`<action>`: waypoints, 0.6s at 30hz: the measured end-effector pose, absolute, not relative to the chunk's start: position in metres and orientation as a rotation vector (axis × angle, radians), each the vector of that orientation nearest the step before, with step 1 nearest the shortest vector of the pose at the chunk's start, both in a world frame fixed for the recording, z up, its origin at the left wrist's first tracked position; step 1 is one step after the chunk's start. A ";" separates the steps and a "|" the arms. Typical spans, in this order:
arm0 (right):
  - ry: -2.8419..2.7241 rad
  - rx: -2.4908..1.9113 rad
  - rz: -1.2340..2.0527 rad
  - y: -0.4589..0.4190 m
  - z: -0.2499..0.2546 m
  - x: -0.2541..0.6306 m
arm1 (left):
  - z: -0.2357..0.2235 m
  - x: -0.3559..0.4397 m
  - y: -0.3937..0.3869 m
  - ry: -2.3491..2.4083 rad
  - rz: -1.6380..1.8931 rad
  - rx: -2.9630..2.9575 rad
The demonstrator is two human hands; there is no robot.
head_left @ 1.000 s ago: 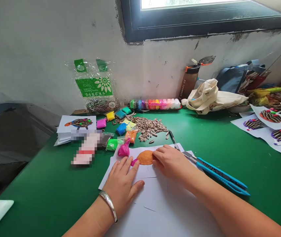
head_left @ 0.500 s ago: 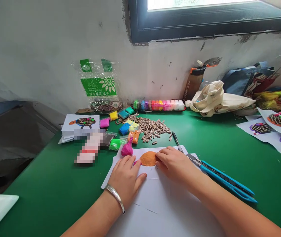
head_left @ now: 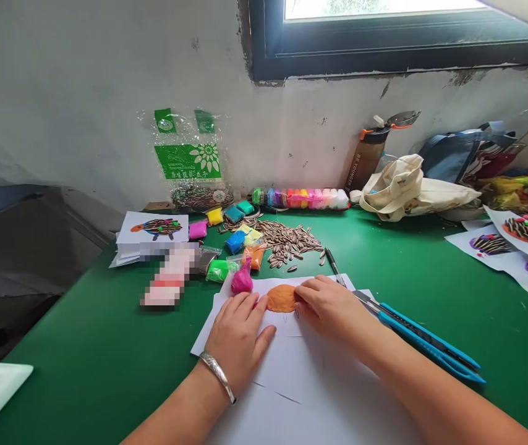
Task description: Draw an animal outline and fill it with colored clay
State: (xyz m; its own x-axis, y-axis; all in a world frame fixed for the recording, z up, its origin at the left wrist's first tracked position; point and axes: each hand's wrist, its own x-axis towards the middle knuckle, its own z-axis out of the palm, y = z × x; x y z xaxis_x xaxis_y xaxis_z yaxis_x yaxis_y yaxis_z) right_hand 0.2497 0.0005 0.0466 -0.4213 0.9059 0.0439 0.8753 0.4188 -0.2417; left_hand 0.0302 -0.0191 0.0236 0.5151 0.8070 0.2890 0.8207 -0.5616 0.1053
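Note:
A flat, domed piece of orange modelling clay [head_left: 281, 298] lies on a sheet of white paper [head_left: 287, 364] with a few faint pencil lines. My left hand [head_left: 238, 327], a silver bangle at its wrist, rests on the paper with fingers stretched and thumb apart. Its fingertips touch a small magenta bit at the clay's left edge, mostly hidden. At the clay's right edge, my right hand [head_left: 326, 306] has its fingers curled together and pressed on the rim; the fingertips are partly hidden. Just behind the left hand sits a bag of magenta clay [head_left: 242, 278].
Sunflower seeds [head_left: 287, 241] lie heaped behind the paper, beside several coloured clay packets [head_left: 235, 241]. A pen [head_left: 333, 264] and a blue utility knife [head_left: 431, 340] lie to the right. Finished seed pictures [head_left: 155, 227] are at left. A brown bottle [head_left: 366, 157] stands by the wall.
Both hands stay at the orange clay in nearly the same pose. The whole view has shifted slightly; the right fingers have moved very little along the clay's edge.

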 end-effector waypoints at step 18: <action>-2.503 -1.586 0.257 0.002 0.043 0.250 | 0.029 0.028 -0.017 -1.497 -0.431 -2.786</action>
